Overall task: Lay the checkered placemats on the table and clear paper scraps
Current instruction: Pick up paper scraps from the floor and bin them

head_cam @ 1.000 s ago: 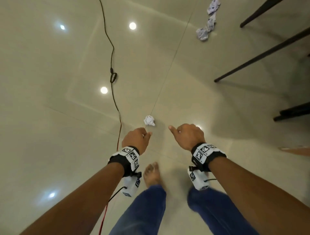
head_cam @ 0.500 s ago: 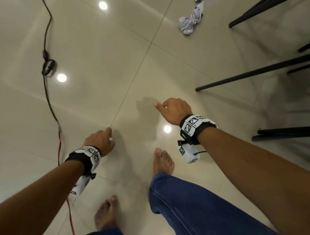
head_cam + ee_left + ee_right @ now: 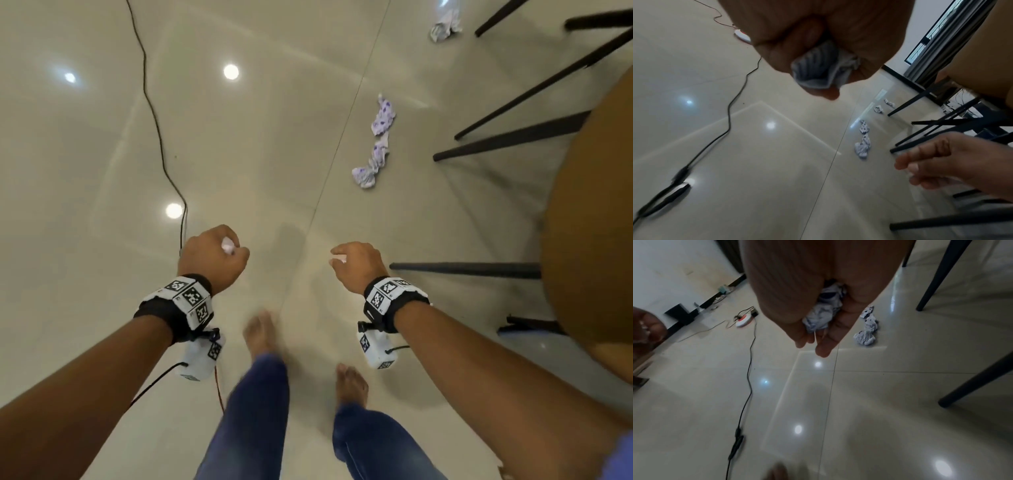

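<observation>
Both hands already carry paper. From the head view, the left hand (image 3: 214,253) is clenched round a small white crumpled paper ball (image 3: 227,245), and the right hand (image 3: 356,265) curls over a scrap of which only a white edge shows. Ahead of the right hand and slightly to its outer side lies the long twisted white-and-purple paper scrap (image 3: 375,154) on the glossy beige tiled floor (image 3: 257,154); its long axis runs away from the person, the bunched end nearest. A second crumpled scrap (image 3: 444,29) lies farther off along the same line, near the black chair legs (image 3: 513,137). The right hand is plainly the nearer one.

The left wrist view confirms that grip: fingers wrap grey-white paper, with the twisted scrap well ahead and across to the right.

The right wrist view shows the fingers folded over a crumpled white wad (image 3: 824,313), and the twisted scrap just beyond the fingertips, toward the chair leg. No placemats are visible.
</observation>
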`<state>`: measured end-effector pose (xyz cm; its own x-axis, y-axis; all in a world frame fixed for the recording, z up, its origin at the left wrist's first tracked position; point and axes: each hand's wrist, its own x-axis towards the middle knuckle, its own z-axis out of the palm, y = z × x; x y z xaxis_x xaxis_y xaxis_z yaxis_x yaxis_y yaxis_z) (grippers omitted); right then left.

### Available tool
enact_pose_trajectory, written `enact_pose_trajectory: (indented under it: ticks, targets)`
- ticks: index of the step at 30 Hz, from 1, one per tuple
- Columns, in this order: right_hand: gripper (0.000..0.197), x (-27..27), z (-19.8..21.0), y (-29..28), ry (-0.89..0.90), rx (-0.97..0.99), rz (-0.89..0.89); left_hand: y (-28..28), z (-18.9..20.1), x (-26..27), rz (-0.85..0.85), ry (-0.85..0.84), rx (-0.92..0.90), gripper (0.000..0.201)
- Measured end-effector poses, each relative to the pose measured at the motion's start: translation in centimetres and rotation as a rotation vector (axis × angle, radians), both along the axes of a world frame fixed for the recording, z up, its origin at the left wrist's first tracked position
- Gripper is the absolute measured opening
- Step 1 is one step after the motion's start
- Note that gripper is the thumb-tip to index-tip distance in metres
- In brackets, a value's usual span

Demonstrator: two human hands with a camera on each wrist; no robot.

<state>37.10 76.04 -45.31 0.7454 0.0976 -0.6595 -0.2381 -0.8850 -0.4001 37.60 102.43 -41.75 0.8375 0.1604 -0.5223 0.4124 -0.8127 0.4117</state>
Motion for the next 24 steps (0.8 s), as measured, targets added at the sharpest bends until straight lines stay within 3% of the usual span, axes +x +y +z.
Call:
enact_pose_trajectory:
  ticks: [3,10,18,21,24]
  targets:
    - [0.045,5.8,0.5,-0.2,0.041,-0.028,-0.102,-0.8,1.5,8.1,-0.020,-0.015,0.029,0.032]
    - [0.060,16.0,-4.0,-3.7,0.156,-0.115,-0.373,-1.2,-1.1,22.6,-0.319,0.016,0.087,0.042]
    - [0.084,21.5,-17.2,-5.5,0.204,-0.111,-0.379,-3.6,-10.3,31.9,-0.320,0.016,-0.059,0.037]
    - [0.072,22.5,-22.2,-4.9,0.147,-0.112,-0.427,-5.6,-14.3,33.9,-0.321,0.033,-0.117,0.036]
    - [0.032,22.4,-24.4,-4.6,0.111,-0.179,-0.424,-8.0,-16.9,35.4,-0.378,0.093,-0.115,0.035]
